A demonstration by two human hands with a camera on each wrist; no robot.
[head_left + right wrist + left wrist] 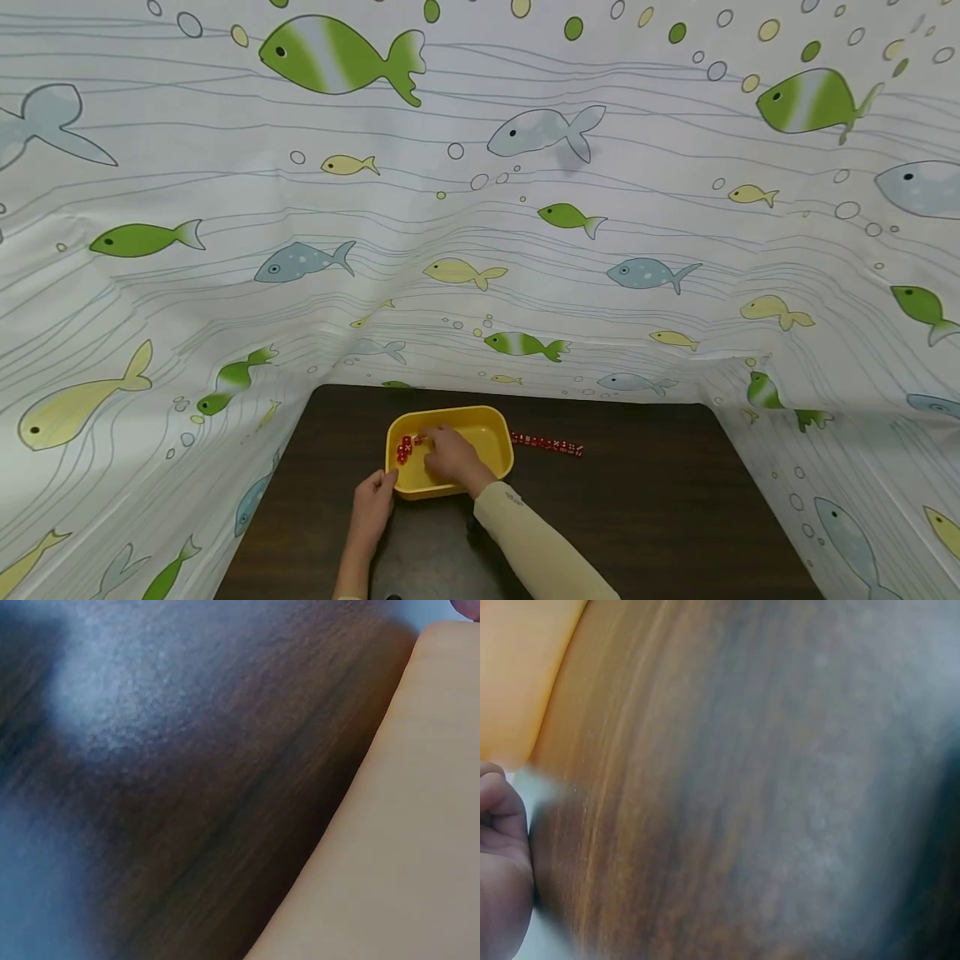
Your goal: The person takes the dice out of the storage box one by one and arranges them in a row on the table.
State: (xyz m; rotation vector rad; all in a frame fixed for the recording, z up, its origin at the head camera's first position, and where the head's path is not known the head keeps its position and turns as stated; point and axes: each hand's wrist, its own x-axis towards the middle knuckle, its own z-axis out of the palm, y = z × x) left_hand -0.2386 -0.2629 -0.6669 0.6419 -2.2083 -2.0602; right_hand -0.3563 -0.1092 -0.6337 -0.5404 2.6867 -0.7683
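A yellow tray (480, 414) stands on the dark table, with several red dice (405, 450) in its left part. My left hand (372, 504) grips the tray's near left corner, thumb and fingers at the rim. In the left wrist view its curled fingers show at the left edge, just below the tray wall (517, 675). My right hand (453, 457) reaches down into the tray, fingertips beside one die near the far left. Whether those fingers pinch a die is too small to tell. The right wrist view shows mostly the tray's outer wall (405, 825).
A row of several red dice (547, 443) lies on the table (637, 500) to the right of the tray. White cloth printed with fish (525, 250) rises behind the table and along both sides. A grey patch (442, 542) covers the table in front of the tray.
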